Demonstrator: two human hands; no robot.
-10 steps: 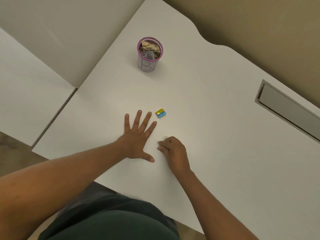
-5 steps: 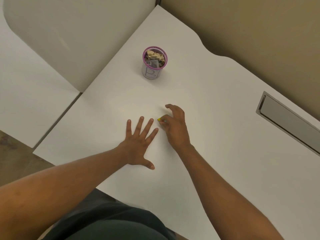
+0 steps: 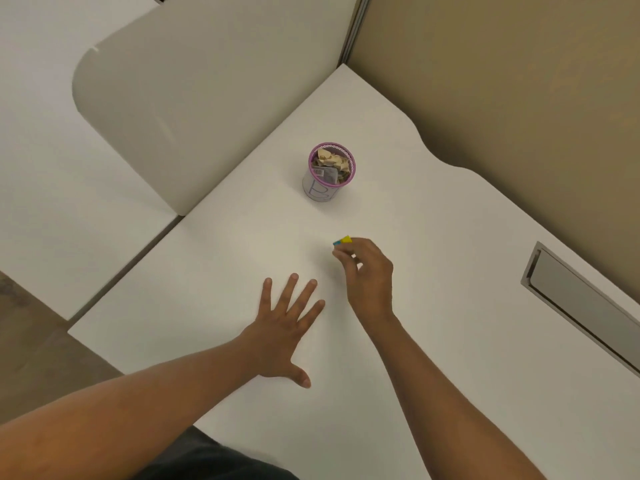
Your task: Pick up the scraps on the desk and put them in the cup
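Note:
A small yellow and blue scrap [image 3: 343, 241] is pinched at the fingertips of my right hand [image 3: 367, 271], lifted just above the white desk [image 3: 433, 306]. Beyond it, toward the back of the desk, stands the cup [image 3: 329, 173], a purple-rimmed mesh pot holding crumpled brown paper and a grey wrapper. My left hand [image 3: 284, 327] lies flat on the desk with its fingers spread, holding nothing, just left of and nearer than the right hand.
A grey rectangular cable slot [image 3: 581, 306] is set into the desk at the right. A tan partition wall [image 3: 519, 81] runs behind the desk, and a pale rounded panel [image 3: 194, 98] stands to the left. The desk's front left edge drops to brown floor [image 3: 31, 341].
My right hand reached forward from near the desk's front to the scrap, closed on it and lifted it toward the cup. My left hand stayed flat.

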